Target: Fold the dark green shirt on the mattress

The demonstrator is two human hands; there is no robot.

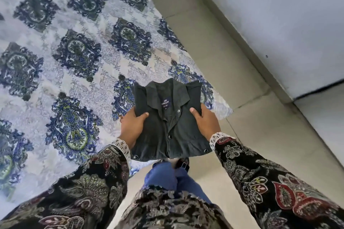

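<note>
Shirt (167,121), dark green and folded into a small square, is being held up in the air in front of the person, over the edge of the mattress (74,61) and the floor (232,80). It is not lying on the mattress. Its collar is pointing away from the person, and a blue label is showing inside it. Small round buttons are showing down the front and along the near edge.

The left hand (133,126) is gripping the shirt's left side, thumb on top. The right hand (205,121) is gripping the right side the same way. Both arms are wearing dark flowery sleeves (260,182) with white lace cuffs.

The mattress is wearing a white cover with blue and green patterns. The pale floor is running beside it, and a grey wall (279,15) is standing past the floor. Blue trousers (167,178) are showing below the shirt.
</note>
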